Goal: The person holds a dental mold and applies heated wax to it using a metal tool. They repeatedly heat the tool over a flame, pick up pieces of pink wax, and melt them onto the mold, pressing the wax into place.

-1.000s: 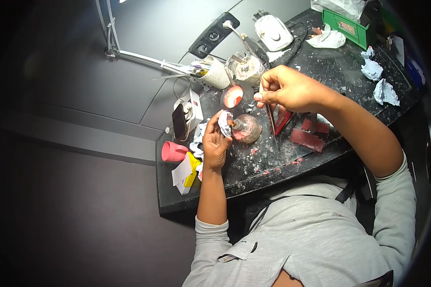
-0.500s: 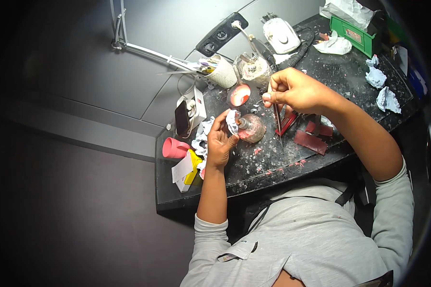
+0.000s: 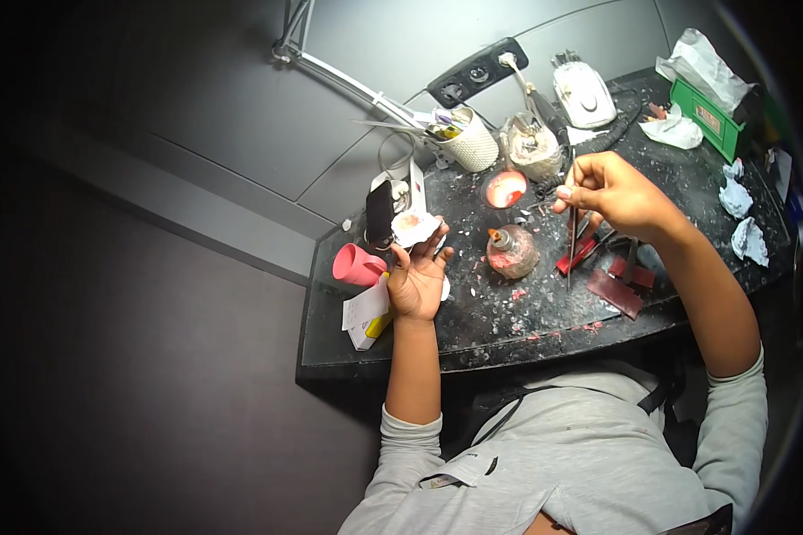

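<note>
My left hand point(image 3: 418, 281) is palm up with fingers curled around a white plaster-like piece point(image 3: 413, 228) that has a pinkish patch in its middle. My right hand point(image 3: 611, 192) pinches a long thin metal wax tool point(image 3: 571, 236), held nearly upright over the table. Between the hands stands a round glass spirit burner point(image 3: 512, 254) with an orange tip and pink smears. Behind it is a dark round dish point(image 3: 506, 189) of red-pink wax. Dark red wax sheets point(image 3: 616, 294) and a red object point(image 3: 577, 256) lie below my right hand.
A pink cup point(image 3: 359, 266), a yellow-and-white box point(image 3: 370, 330) and a phone point(image 3: 379, 214) are at left. Behind are a pen holder point(image 3: 470, 143), a glass jar point(image 3: 533, 150) and a white device point(image 3: 584, 94). A green bin point(image 3: 707, 120) and crumpled paper point(image 3: 749, 242) stand right.
My left hand has moved away from the burner to the left with the white piece, turning its pinkish side up. My right hand still holds the tool. The whole view has shifted.
</note>
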Available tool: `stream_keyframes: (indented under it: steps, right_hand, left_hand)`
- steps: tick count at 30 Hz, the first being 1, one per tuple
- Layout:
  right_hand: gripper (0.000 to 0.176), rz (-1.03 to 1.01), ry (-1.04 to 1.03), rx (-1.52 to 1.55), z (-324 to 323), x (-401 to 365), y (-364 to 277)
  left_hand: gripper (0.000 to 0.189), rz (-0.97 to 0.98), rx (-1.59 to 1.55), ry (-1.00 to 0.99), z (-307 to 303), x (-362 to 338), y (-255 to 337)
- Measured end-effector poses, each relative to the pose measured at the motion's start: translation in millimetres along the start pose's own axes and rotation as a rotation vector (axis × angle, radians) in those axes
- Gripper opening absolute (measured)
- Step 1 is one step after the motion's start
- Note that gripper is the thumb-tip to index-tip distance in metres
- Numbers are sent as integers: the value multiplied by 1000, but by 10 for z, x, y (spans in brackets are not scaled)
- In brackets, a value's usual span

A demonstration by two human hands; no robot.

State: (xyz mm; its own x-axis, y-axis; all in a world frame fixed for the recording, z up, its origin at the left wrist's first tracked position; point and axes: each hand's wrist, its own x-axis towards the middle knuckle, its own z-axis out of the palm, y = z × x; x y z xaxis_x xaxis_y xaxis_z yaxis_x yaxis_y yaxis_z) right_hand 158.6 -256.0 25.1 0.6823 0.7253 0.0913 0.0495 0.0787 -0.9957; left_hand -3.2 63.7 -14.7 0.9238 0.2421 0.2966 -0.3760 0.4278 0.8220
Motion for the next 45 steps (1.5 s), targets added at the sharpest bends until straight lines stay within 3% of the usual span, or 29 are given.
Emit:
stream_keyframes:
  steps: [4,9,13,19,25,38,41,42,45]
  right_hand:
    - [23,5,20,4,-39,14,-1]
    - [22,22,33,-18,-50,6,-41]
    - [22,34,30,-8,-37,-10,-70]
    - [22,17,37,-40,-52,8,-37]
    - [22,19,45,-30,-57,3,-56]
    - [23,33,56,-30,-63,3,-61]
    - [23,-44,70,-33,-62,10,-46]
    - [23,-37,77,-43,-76,8,-47]
    - [24,-231,181,40,-108,22,-72]
  left_hand:
    - [63,31,-88,-60,188,-102,42]
    - [76,-9,-139,-139,769,-458,203]
    - [85,5,-181,-360,1069,-708,283]
    - [102,-44,-355,-301,1258,-932,248]
    - [104,29,-327,-290,1342,-975,191]
    - [96,-77,-375,-353,1220,-936,144]
    - [80,-16,-159,-242,1069,-777,66]
    - [76,-40,-135,-117,1001,-743,48]
    - [71,70,-33,6,660,-590,-162]
